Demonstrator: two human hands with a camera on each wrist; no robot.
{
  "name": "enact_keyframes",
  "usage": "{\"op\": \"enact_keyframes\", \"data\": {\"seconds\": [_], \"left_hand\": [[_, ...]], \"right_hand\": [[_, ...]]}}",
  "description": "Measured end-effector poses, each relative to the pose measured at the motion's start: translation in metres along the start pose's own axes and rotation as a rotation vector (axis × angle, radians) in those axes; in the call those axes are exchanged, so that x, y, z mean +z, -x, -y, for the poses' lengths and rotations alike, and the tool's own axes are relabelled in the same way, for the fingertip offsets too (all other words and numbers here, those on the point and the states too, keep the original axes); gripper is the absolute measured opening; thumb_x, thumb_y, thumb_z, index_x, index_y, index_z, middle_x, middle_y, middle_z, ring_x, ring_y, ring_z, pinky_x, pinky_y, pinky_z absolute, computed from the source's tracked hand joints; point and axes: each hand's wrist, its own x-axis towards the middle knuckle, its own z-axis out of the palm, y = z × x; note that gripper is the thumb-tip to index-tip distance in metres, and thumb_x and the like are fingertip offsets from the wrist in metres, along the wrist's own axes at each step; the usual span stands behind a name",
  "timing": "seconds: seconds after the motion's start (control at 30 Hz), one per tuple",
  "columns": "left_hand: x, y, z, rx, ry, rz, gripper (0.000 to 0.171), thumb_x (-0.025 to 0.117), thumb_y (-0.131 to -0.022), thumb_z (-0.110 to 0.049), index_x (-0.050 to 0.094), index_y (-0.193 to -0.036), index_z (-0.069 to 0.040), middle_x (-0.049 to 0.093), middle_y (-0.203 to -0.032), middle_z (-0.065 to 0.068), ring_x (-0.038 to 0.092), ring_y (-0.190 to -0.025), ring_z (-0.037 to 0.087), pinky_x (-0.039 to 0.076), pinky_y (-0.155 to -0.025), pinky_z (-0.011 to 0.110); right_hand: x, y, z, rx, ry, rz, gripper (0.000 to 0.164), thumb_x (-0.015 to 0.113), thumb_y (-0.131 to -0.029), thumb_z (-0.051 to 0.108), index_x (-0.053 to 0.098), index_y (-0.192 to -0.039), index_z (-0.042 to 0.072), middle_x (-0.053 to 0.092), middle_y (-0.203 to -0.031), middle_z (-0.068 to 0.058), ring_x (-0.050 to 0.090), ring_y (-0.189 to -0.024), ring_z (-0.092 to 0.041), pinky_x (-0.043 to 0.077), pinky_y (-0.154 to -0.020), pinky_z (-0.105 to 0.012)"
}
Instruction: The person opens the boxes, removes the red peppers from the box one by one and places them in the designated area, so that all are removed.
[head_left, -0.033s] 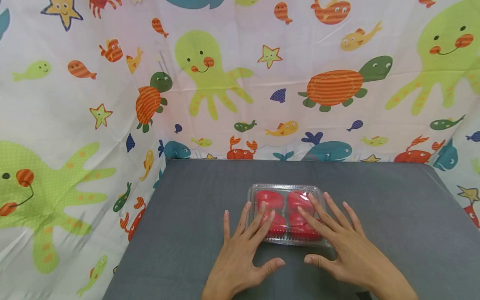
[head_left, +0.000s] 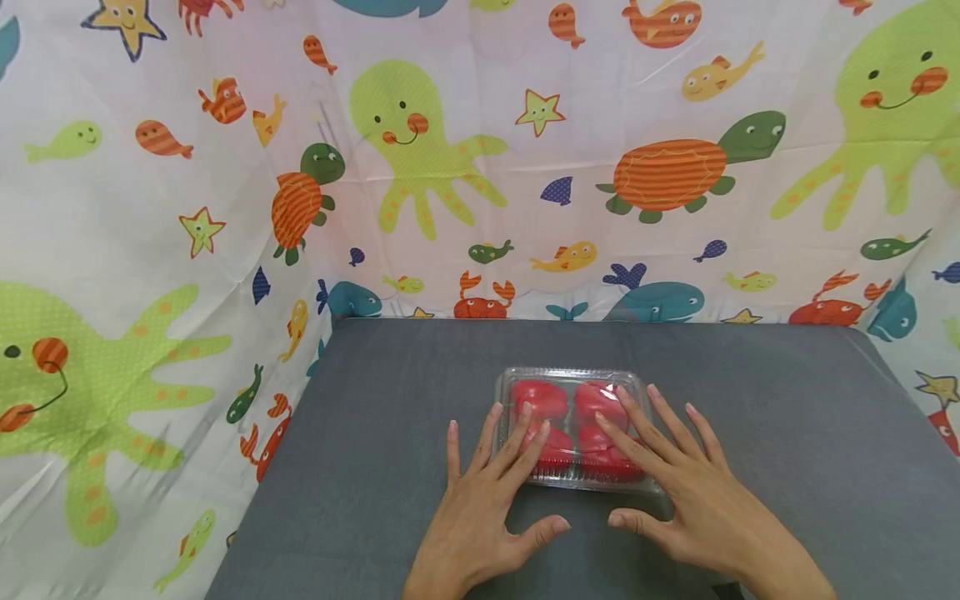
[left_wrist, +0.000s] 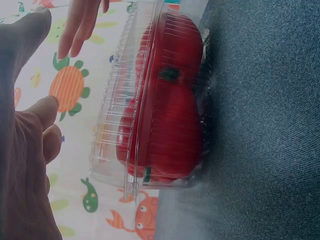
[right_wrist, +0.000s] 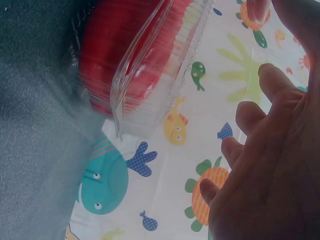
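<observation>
A clear plastic clamshell box [head_left: 573,481] lies on the grey table, its ridged lid closed. Inside are several glossy red pieces that look like bell peppers [left_wrist: 172,130], with bits of green showing between them. My left hand [head_left: 480,508] hovers over the box's near left side, fingers straight and spread, thumb pointing inward. Over the near right side hovers my right hand [head_left: 690,492], spread in the same way. Both wrist views show a gap between the fingers and the lid. Neither hand holds anything.
Grey cloth covers the table [head_left: 390,400]. A white curtain [head_left: 465,108] printed with sea animals stands behind the table and along its sides. A small dark object [head_left: 727,591] shows at the bottom edge beside my right wrist.
</observation>
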Motion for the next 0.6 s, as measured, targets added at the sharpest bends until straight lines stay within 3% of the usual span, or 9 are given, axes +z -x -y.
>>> {"op": "enact_keyframes", "data": {"seconds": [0.4,0.5,0.6], "left_hand": [[-0.0011,-0.0001,0.0038,-0.01,0.031,0.009,0.097,0.034,-0.094,-0.087,0.003,-0.171,-0.036,-0.001,-0.178,-0.013,-0.003,-0.165,0.03,-0.024,-0.123,0.059],[-0.0004,-0.0006,0.0055,-0.024,0.101,0.023,0.099,0.037,-0.095,-0.085,0.001,-0.171,-0.034,-0.002,-0.177,-0.013,-0.007,-0.165,0.026,-0.018,-0.127,0.055],[0.0016,-0.0008,0.0079,-0.049,0.181,0.03,0.102,0.041,-0.095,-0.084,-0.003,-0.171,-0.033,-0.004,-0.178,-0.013,-0.008,-0.164,0.021,-0.004,-0.131,0.055]], "right_hand": [[0.0,-0.0016,0.0039,0.011,-0.006,-0.002,0.104,0.067,-0.086,0.076,0.021,-0.17,0.037,0.007,-0.179,-0.003,-0.013,-0.163,-0.029,-0.022,-0.125,-0.055],[0.0003,-0.0007,0.0036,0.026,-0.008,0.002,0.106,0.068,-0.086,0.075,0.02,-0.171,0.034,0.011,-0.178,-0.007,-0.012,-0.164,-0.029,-0.021,-0.126,-0.053],[0.0013,0.0017,0.0022,0.051,-0.02,0.012,0.11,0.07,-0.085,0.074,0.017,-0.171,0.031,0.012,-0.178,-0.008,-0.011,-0.164,-0.028,-0.022,-0.127,-0.049]]}}
